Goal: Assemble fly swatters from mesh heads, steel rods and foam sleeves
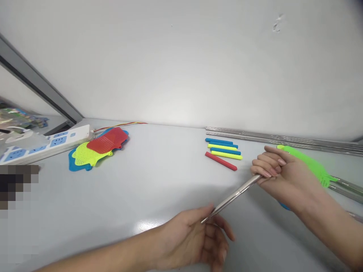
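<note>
My right hand (276,170) is wrapped round the upper end of a shiny telescopic metal rod (238,192), which slants down to the left. At its lower, thinner end the rod lies between the thumb and forefinger of my left hand (198,234); the other fingers curl loosely. Behind my right wrist is a green perforated fly swatter head (307,162) fitted to a metal rod. Left of my right hand lie several coloured plastic sticks: a red one (221,161), plus blue (219,141) and yellow ones (227,154).
Several long metal rods (255,136) lie along the wall at the back right. Red (109,140), yellow (90,153) and blue swatter heads (74,160) overlap at the left. Beside them sits a white power strip (45,145) with a thin red-yellow wire (121,125). Plastic-wrapped items stand far left.
</note>
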A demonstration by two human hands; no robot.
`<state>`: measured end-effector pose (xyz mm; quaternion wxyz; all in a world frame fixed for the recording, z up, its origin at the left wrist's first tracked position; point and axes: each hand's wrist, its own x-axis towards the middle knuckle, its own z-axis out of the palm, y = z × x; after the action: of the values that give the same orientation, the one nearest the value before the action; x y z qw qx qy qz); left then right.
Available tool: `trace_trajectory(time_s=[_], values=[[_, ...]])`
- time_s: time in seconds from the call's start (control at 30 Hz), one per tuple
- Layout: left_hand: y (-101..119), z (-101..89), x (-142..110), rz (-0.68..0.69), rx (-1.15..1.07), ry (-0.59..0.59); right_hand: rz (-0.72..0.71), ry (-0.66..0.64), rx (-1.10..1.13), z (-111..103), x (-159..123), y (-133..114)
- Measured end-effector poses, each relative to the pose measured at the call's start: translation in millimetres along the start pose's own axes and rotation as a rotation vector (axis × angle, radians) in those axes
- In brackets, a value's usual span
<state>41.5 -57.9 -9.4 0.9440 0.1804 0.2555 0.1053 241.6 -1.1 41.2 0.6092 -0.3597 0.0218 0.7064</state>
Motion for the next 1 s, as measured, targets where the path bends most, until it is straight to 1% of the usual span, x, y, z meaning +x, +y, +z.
trace_trajectory(time_s=[0.13,0.3,0.4,0.53,0.67,0.77,1.0], values=[[-2.1,1.3,1.1,0.044,0.012,0.011,-0.031,0.02,-0.009,5.0,-0.8,-10.6],[-4.2,1.2,1.1,0.131,-0.071,0.029,0.018,0.035,-0.071,5.9,-0.3,-15.5],[-4.1,3.8,0.1,0.174,-0.024,0.04,0.041,-0.001,-0.117,3.9,1.1,-12.9],[-3.8,7.0,-0.3,0.166,0.115,0.021,0.1,-0.064,-0.148,0.2,3.0,-8.1],[-6.1,3.7,1.1,0.14,0.176,-0.015,0.122,-0.075,-0.119,-2.1,3.3,-7.0],[-8.2,0.6,2.2,0.13,0.18,-0.028,0.116,-0.072,-0.126,-2.4,2.6,-7.3],[-10.2,4.2,2.8,0.166,0.273,0.045,0.067,-0.073,-0.14,-0.8,-0.4,-2.3]])
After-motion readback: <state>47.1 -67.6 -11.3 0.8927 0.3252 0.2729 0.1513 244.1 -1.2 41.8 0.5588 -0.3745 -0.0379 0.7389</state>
